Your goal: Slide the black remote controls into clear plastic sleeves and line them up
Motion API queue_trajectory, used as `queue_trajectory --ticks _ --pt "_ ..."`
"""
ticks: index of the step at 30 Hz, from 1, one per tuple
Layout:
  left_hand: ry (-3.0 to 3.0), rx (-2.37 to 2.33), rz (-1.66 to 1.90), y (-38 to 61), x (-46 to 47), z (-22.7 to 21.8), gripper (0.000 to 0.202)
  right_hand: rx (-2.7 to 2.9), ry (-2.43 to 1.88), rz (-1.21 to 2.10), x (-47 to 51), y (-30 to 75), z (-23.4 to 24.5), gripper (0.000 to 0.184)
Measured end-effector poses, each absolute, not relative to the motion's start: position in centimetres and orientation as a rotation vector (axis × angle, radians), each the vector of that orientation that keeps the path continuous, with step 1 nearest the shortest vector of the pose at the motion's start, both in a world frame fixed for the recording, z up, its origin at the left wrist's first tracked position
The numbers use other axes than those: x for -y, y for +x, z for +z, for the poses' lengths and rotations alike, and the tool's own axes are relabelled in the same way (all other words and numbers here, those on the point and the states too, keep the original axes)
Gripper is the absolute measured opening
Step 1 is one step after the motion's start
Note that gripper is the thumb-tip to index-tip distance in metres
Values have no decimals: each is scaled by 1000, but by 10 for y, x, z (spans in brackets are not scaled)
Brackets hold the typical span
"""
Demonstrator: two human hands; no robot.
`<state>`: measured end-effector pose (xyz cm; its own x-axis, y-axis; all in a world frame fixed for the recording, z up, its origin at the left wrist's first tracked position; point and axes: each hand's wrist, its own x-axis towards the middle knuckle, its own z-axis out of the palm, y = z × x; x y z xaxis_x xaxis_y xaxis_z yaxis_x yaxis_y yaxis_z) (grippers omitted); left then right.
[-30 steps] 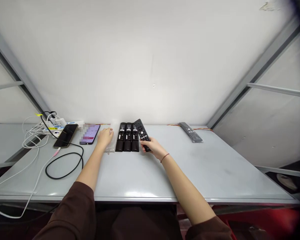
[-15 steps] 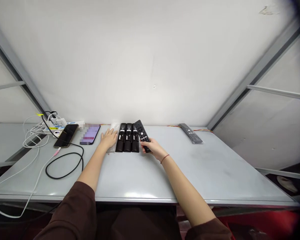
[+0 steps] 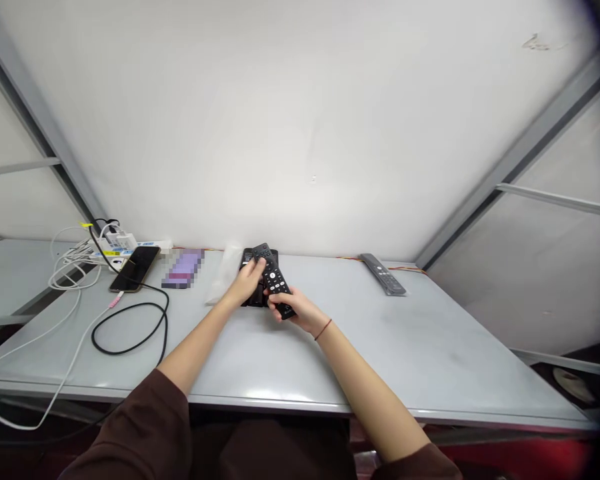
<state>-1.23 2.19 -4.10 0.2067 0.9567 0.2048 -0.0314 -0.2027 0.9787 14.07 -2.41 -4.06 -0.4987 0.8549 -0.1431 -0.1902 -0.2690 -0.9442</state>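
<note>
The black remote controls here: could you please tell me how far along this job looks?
Done, it seems: the dark remotes lie grouped on the table. In hand: a black button remote, held by the right hand, touched by the left hand. Left: the grey remote lies apart, and a translucent plastic sleeve beside the group.

Black TV remote (image 3: 276, 283), keypad up, tilted diagonally

We're looking straight at a white panel wall (image 3: 300, 120) filling the top of the frame, with grey metal struts (image 3: 35, 113) running down the upper left and more (image 3: 545, 143) on the right. Below sits a pale grey table (image 3: 430, 360), soft light glaring along its front edge, and a red shape (image 3: 520, 459) glows at lower right.
</note>
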Motion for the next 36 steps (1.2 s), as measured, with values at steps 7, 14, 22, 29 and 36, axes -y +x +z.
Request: queue_trajectory --ticks 7,14,22,29,36 --pt "704 -737 1251 0 -9 -28 36 1068 -713 2220 29 132 -39 49" --pt "703 -712 1141 2 -9 -33 47 1052 -802 1921 27 130 -46 33" --pt "1084 -768 1183 11 -5 -47 40 1118 -1038 1543 20 130 -50 36" --pt "1139 -787 1108 15 -3 -49 47 1150 -1017 1460 18 134 -51 43" --pt "1151 -714 1144 25 -4 -37 46 1148 -976 1333 13 139 -49 46"
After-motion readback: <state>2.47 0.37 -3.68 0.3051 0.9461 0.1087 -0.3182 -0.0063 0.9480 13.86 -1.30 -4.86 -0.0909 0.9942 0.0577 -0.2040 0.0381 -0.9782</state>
